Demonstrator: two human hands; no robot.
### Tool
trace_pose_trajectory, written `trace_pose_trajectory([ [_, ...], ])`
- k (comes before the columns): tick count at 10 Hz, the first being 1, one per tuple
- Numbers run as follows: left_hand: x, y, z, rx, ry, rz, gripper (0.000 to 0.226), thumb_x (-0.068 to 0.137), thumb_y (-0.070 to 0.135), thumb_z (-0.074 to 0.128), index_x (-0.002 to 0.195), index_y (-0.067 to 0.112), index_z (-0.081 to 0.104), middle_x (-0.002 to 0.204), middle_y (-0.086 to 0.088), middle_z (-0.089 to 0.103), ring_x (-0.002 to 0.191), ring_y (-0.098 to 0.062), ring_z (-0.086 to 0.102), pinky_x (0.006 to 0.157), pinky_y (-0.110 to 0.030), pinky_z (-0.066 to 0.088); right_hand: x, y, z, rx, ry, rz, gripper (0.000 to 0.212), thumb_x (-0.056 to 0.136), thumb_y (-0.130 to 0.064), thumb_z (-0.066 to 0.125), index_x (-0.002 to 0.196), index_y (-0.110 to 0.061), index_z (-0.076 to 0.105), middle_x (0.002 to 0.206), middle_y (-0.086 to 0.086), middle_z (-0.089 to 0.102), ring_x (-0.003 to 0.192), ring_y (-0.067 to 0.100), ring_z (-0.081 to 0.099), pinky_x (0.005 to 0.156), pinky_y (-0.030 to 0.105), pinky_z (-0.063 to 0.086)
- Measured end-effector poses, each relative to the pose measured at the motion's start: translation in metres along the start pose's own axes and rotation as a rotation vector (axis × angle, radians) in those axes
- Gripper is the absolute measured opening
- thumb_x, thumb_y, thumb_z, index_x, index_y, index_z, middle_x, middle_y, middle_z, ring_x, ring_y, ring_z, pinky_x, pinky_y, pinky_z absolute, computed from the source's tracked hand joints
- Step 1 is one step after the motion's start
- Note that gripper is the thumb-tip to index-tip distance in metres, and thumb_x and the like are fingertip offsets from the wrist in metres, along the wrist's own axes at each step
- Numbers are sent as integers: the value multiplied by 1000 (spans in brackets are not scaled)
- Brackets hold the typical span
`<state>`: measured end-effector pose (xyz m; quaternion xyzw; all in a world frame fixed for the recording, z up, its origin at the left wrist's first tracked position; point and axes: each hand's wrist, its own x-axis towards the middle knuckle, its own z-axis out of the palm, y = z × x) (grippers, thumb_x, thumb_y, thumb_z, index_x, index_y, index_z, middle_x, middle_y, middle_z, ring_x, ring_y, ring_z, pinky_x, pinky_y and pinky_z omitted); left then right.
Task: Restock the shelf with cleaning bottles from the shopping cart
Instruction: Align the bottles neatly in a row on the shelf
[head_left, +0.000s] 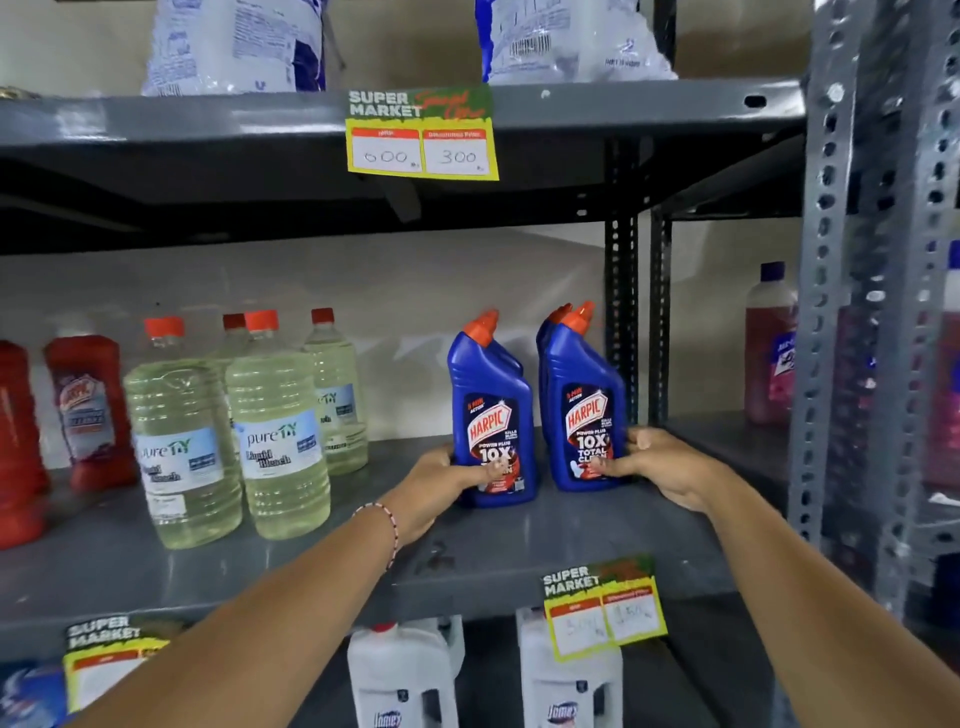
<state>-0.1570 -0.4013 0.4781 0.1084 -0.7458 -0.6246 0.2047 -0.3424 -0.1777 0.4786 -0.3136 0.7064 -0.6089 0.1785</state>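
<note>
Two blue Harpic bottles with orange caps stand upright on the grey middle shelf (519, 551). My left hand (441, 483) grips the base of the left Harpic bottle (491, 410). My right hand (660, 467) grips the base of the right Harpic bottle (584, 410). Behind the right bottle stands another blue bottle (545, 332), mostly hidden. The shopping cart is out of sight.
Clear bleach bottles (278, 436) with red caps stand left of the Harpic bottles, and red bottles (88, 410) at the far left. White jugs (405, 670) sit on the shelf below. A perforated upright post (621, 312) and a pink bottle (769, 348) are to the right.
</note>
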Motion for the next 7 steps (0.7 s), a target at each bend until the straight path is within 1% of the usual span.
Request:
trace_pose_trajectory([
  [1, 0, -1, 3, 28, 22, -4, 48, 69, 24, 87, 113, 16, 69, 103, 2, 79, 98, -10, 73, 79, -19, 55, 1, 2, 0, 20, -14, -10, 53, 71, -1, 84, 121, -10, 66, 111, 5, 78, 99, 12, 72, 84, 25, 54],
  [2, -1, 0, 4, 39, 34, 0, 49, 68, 25, 88, 113, 16, 69, 105, 2, 79, 100, -11, 73, 80, -20, 55, 0, 3, -1, 31, -22, -18, 57, 66, -6, 88, 119, -12, 67, 104, 0, 79, 99, 11, 72, 83, 25, 54],
  [3, -2, 1, 6, 57, 34, -9, 50, 67, 28, 88, 112, 20, 69, 104, 4, 79, 100, -10, 72, 80, -20, 55, -1, 2, 0, 29, -19, -24, 63, 59, -12, 90, 118, -13, 67, 102, -1, 80, 101, 13, 71, 86, 27, 53],
  [4, -1, 2, 6, 69, 38, -8, 51, 64, 31, 89, 110, 23, 69, 103, 6, 79, 97, -7, 72, 74, -17, 55, -2, 1, 1, 38, -7, -22, 67, 57, -15, 90, 119, -13, 66, 104, 0, 79, 101, 13, 71, 84, 27, 54],
  [5, -4, 2, 5, 117, 21, -13, 51, 64, 31, 90, 110, 24, 67, 107, 4, 77, 99, -9, 71, 76, -18, 55, -5, 2, 1, 18, 3, -27, 76, 47, -22, 93, 118, -15, 66, 101, -1, 80, 101, 13, 72, 82, 27, 55],
  [6, -6, -1, -6, 95, 23, -42, 70, 66, 25, 90, 127, 11, 60, 119, -3, 72, 109, -16, 68, 93, -30, 55, -6, 4, 3, 6, 46, -78, 85, 40, -27, 96, 118, -15, 65, 104, 0, 79, 98, 13, 73, 86, 31, 55],
  [7, -35, 0, -25, 153, 171, -1, 81, 74, 27, 85, 141, 4, 47, 139, -6, 58, 127, -21, 58, 105, -28, 45, -12, 4, 6, 68, 201, -115, 79, 65, -18, 88, 134, -9, 51, 116, 4, 70, 106, 17, 68, 88, 32, 53],
])
